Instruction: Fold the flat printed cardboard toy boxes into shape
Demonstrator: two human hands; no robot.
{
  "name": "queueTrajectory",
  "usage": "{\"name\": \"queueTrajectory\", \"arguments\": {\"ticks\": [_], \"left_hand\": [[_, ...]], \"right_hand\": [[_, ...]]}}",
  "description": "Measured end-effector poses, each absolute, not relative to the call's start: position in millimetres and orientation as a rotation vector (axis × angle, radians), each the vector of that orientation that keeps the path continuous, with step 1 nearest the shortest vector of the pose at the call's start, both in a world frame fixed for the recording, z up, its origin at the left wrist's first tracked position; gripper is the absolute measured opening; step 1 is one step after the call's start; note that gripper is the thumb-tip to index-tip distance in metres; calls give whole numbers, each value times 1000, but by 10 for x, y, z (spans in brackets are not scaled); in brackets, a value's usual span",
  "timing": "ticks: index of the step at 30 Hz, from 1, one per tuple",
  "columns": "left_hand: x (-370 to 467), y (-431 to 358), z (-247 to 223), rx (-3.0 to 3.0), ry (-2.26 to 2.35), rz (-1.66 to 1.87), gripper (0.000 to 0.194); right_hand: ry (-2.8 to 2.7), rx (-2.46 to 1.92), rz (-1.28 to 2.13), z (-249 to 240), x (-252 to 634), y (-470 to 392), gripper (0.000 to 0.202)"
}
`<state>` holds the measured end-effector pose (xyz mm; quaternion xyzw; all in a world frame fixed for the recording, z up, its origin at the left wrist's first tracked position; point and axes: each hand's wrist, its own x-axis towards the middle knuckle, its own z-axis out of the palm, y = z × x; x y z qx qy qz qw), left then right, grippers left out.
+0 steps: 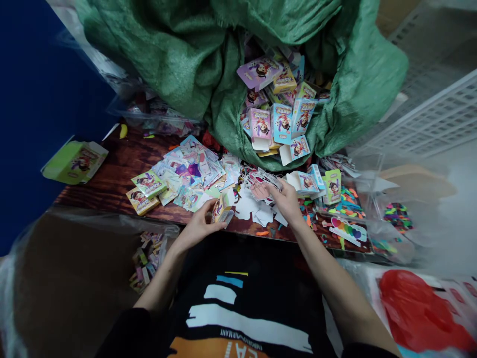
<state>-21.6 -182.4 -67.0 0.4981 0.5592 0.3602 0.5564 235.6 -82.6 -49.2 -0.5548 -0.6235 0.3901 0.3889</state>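
My left hand (pixel 199 226) grips a small printed cardboard box (pixel 217 211) between thumb and fingers, its flap side turned toward the right. Over the heap of die-cut paper stickers (pixel 259 191), my right hand (pixel 286 200) has its fingers closed at the heap's upper right, pinching some of the stickers; how many I cannot tell. White backs of stickers (pixel 246 204) lie between the two hands. Left of them spreads a pile of glossy printed cards (pixel 190 166). A green box (pixel 149 183) and a yellow box (pixel 141 201) sit at that pile's left edge.
A green woven sack (pixel 179 64) full of small boxes (pixel 282 122) opens toward me behind the table. Colourful small pieces (pixel 348 201) lie at the right. A larger green carton (pixel 76 161) stands far left. Below the table edge, a plastic-lined container (pixel 74 248) holds several finished-looking boxes (pixel 147 258).
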Motion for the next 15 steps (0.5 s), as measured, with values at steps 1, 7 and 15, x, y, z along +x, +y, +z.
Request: {"name": "queueTrajectory", "arguments": {"ticks": [1,7,15], "left_hand": [[-213,-1823,-667,1177,1321,849,72],[-233,-1839,-697,1176,1327,865,73],[-244,-1848,-748,1185,1344,877,74]], "right_hand": [[-1515,-1368,1134,-524,2331,-821,26],[-1796,-1544,1118,-810,2229,-830,30],[-2353,-1354,309,-799,2189,-1161,25]]}}
